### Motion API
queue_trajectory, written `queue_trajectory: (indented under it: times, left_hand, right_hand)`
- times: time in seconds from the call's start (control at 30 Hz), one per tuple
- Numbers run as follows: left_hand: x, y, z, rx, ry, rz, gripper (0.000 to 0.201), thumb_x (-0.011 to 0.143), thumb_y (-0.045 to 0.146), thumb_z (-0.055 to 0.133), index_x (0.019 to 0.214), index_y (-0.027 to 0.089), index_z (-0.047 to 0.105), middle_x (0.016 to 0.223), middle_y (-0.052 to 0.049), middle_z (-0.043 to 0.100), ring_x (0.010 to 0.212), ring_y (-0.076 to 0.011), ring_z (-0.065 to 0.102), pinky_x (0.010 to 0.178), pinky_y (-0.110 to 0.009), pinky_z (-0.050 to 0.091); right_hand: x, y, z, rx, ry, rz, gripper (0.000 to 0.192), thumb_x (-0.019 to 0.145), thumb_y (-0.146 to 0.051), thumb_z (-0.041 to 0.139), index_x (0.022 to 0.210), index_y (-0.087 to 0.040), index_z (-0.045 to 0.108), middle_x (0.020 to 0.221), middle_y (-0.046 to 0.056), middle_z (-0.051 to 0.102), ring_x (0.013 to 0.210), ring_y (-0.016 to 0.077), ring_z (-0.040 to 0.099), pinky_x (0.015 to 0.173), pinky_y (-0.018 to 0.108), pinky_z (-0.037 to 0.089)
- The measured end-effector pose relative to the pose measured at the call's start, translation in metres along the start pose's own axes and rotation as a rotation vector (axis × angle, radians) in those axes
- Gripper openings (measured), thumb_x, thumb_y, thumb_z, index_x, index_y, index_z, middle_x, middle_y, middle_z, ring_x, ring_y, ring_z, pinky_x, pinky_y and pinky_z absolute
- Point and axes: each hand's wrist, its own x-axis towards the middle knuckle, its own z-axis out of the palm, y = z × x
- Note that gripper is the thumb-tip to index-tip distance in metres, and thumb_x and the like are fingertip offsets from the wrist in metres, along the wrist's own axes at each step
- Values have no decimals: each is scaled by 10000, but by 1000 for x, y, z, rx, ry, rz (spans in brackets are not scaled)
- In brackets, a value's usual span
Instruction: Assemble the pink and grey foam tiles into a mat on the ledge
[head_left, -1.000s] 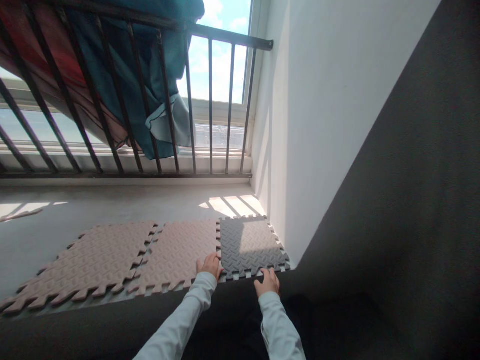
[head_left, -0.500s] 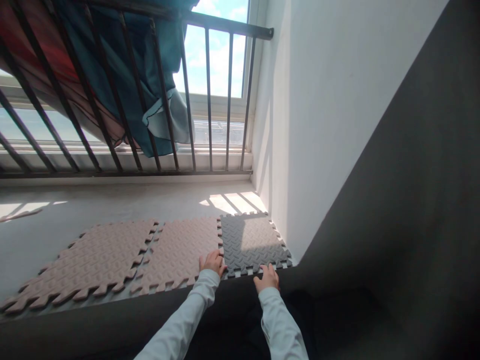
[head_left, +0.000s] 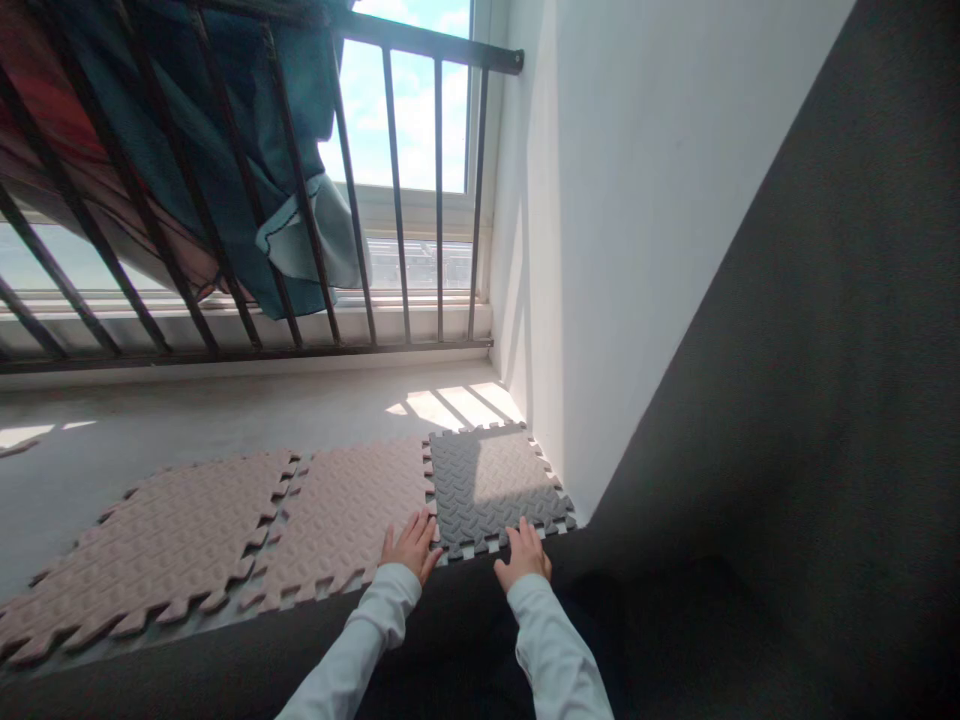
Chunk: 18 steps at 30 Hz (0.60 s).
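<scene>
Fingers now lie spread flat: left hand (head_left: 409, 546) on the beige tile (head_left: 352, 515), right hand (head_left: 523, 553) at the grey tile's (head_left: 491, 485) 6 o'clock edge, gripping nothing.

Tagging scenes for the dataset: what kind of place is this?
Probably a home balcony or window ledge. A black metal railing runs before a window with sky behind, cloths hang over it, and interlocking foam floor mats lie on bare concrete, with the left hand and right hand pressing on them.
</scene>
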Motion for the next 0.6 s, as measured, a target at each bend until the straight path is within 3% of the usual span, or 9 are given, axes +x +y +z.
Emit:
queue_trajectory:
  times: [0.1, 0.2, 0.37, 0.5, 0.6]
  left_hand:
    - [-6, 0, -5, 30, -87, 30, 532, 784, 357, 332, 1311, 302, 294, 1414, -2, 227, 1289, -242, 197, 1011, -542, 141]
    - [-6, 1, -15, 22, -123, 37, 525, 794, 371, 306, 1315, 313, 280, 1420, 12, 206, 1293, -227, 185, 1010, -541, 144]
    - [4, 3, -30, -18, -178, 17, 491, 807, 422, 284, 1278, 303, 348, 1383, -1, 322, 1257, -222, 268, 993, -497, 235]
    - [20, 4, -37, -4, -154, 37, 520, 760, 412, 400, 1259, 266, 379, 1298, -44, 435, 1171, -206, 381, 959, -367, 321]
    - [34, 2, -38, 31, -117, -59, 586, 725, 394, 467, 1274, 218, 365, 1344, -80, 366, 1193, -227, 351, 971, -368, 305]
  right_hand:
    - [0, -3, -2, -9, -32, 1, 553, 648, -229, 500, 1198, -252, 459, 1407, 19, 238, 1279, 180, 191, 978, 332, 262]
    - [-1, -6, -5, -13, -47, -5, 553, 655, -231, 491, 1206, -252, 450, 1410, 16, 229, 1280, 179, 187, 977, 335, 265]
    - [-5, -7, -8, 3, -49, -2, 546, 655, -231, 486, 1200, -249, 456, 1406, 14, 238, 1277, 182, 202, 974, 345, 277]
    - [-7, -3, -6, 23, -38, -3, 544, 656, -224, 478, 1199, -236, 462, 1398, 15, 255, 1272, 187, 216, 970, 348, 292]
    - [-6, 1, -4, 22, -26, -34, 553, 647, -227, 491, 1199, -211, 469, 1389, 28, 276, 1266, 189, 235, 989, 315, 271]
